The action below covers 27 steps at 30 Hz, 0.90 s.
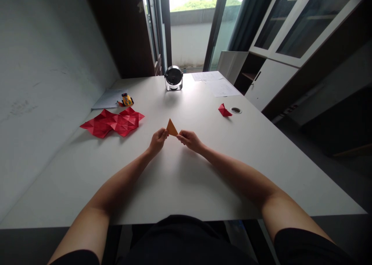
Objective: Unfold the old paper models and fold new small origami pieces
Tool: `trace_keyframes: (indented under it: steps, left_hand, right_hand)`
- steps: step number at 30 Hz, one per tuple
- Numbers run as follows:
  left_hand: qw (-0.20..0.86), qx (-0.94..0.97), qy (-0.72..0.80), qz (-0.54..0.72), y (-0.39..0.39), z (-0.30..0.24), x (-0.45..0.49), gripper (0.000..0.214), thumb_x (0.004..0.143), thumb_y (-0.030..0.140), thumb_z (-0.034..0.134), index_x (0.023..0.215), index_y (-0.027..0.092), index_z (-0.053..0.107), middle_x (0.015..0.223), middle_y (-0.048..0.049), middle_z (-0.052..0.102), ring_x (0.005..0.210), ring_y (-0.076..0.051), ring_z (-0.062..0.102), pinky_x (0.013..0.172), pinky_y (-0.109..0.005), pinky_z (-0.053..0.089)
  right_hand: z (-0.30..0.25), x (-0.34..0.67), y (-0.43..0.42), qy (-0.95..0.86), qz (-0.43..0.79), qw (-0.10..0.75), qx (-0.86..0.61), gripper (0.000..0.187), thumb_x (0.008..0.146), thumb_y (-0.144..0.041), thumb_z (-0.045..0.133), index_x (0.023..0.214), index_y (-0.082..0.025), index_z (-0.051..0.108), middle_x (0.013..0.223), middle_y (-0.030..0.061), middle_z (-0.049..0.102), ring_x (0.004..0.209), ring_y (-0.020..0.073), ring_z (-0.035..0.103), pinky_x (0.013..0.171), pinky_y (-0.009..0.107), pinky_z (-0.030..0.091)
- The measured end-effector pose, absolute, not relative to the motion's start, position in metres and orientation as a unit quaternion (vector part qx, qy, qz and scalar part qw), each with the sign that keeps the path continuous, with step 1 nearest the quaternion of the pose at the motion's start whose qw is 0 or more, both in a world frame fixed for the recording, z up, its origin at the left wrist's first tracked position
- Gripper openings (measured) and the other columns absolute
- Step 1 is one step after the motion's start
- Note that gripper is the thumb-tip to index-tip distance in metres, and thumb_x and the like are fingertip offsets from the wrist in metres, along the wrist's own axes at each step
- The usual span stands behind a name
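A small folded piece of orange paper (pixel 171 128), triangular with its tip pointing up, is held between my two hands above the white desk. My left hand (pixel 158 138) is closed and pinches the paper's left side. On the right corner, the thumb and fingers of my right hand (pixel 188 138) are pressed together on it. The fingertips cover the paper's lower corners. To the left lie creased red paper sheets (pixel 112 122). Farther right sits a small folded red paper piece (pixel 224 110).
The white desk (pixel 180 183) meets a wall on the left. A round black device on a stand (pixel 173 77) stands at the back. A yellow toy (pixel 127 99) is beside flat papers (pixel 104 98). More sheets (pixel 222 88) and a cable hole (pixel 236 110) are at right.
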<state>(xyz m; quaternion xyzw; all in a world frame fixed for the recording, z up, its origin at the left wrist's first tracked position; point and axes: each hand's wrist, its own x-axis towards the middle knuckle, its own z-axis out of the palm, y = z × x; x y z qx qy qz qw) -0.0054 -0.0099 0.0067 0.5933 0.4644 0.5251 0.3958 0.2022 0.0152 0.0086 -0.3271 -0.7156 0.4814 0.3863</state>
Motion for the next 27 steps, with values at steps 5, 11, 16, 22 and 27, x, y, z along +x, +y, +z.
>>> trace_keyframes:
  steps: [5,11,16,22,27]
  left_hand:
    - [0.447,0.598,0.429,0.509,-0.013,0.009,-0.003,0.039,0.096,0.052,0.055,0.078,0.018,0.055,0.071,-0.0001,0.053,0.063,-0.011,0.044,0.06,-0.026,0.036]
    - [0.485,0.633,0.387,0.462,-0.019,0.014,0.001,0.039,0.097,0.054,0.053,0.081,0.018,0.056,0.072,-0.0014,0.055,0.065,-0.012,0.045,0.063,-0.028,0.038]
    - [0.481,0.651,0.38,0.448,-0.02,0.013,0.002,0.04,0.097,0.054,0.052,0.082,0.018,0.058,0.071,-0.0014,0.054,0.065,-0.013,0.046,0.064,-0.029,0.038]
    - [0.486,0.652,0.382,0.438,-0.021,0.014,0.001,0.042,0.096,0.057,0.052,0.083,0.018,0.058,0.073,-0.0021,0.055,0.065,-0.013,0.047,0.064,-0.029,0.04]
    - [0.505,0.646,0.372,0.435,-0.02,0.014,0.001,0.042,0.096,0.057,0.053,0.081,0.017,0.058,0.072,-0.0025,0.056,0.065,-0.013,0.048,0.064,-0.029,0.04]
  right_hand:
    - [0.015,0.203,0.011,-0.69,0.521,0.403,-0.3,0.045,0.09,-0.057,0.06,0.069,-0.019,0.053,0.061,-0.0015,0.054,0.056,0.0111,0.047,0.057,0.026,0.039]
    - [0.024,0.205,0.007,-0.676,0.555,0.4,-0.275,0.048,0.091,-0.062,0.057,0.072,-0.018,0.057,0.065,0.0006,0.057,0.063,0.0136,0.051,0.062,0.028,0.043]
    - [0.027,0.206,0.005,-0.671,0.558,0.407,-0.271,0.048,0.09,-0.063,0.059,0.074,-0.017,0.059,0.066,0.0014,0.058,0.063,0.0137,0.051,0.062,0.028,0.043]
    - [0.026,0.207,0.008,-0.659,0.555,0.42,-0.285,0.042,0.089,-0.057,0.06,0.075,-0.017,0.06,0.066,0.0007,0.058,0.063,0.0134,0.051,0.06,0.027,0.042]
    - [0.017,0.204,0.015,-0.633,0.556,0.451,-0.294,0.03,0.086,-0.049,0.064,0.088,-0.019,0.059,0.065,-0.0019,0.059,0.057,0.0125,0.051,0.054,0.027,0.042]
